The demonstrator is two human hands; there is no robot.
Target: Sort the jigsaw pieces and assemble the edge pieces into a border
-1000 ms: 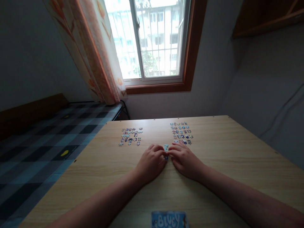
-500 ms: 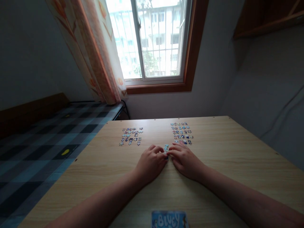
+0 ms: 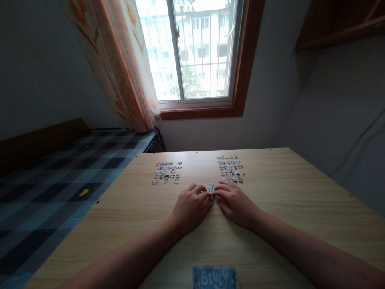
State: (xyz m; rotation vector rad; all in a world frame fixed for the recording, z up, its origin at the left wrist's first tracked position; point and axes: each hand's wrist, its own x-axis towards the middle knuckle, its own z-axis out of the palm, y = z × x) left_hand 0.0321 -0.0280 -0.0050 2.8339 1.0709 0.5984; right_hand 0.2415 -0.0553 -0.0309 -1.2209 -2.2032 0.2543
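My left hand (image 3: 192,205) and right hand (image 3: 235,202) meet on the tabletop (image 3: 285,208), each grip pinched on the strip of puzzle pieces (image 3: 211,188) between them. The strip's long axis points away from me, and both hands sit equally near it, one on either side.

"BLUEY" in white letters, on blue box (image 3: 215,277), table's near edge

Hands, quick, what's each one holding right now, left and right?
Left hand: closed, pinching the joined puzzle pieces on the table.
Right hand: closed, pinching the same pieces from the other side.
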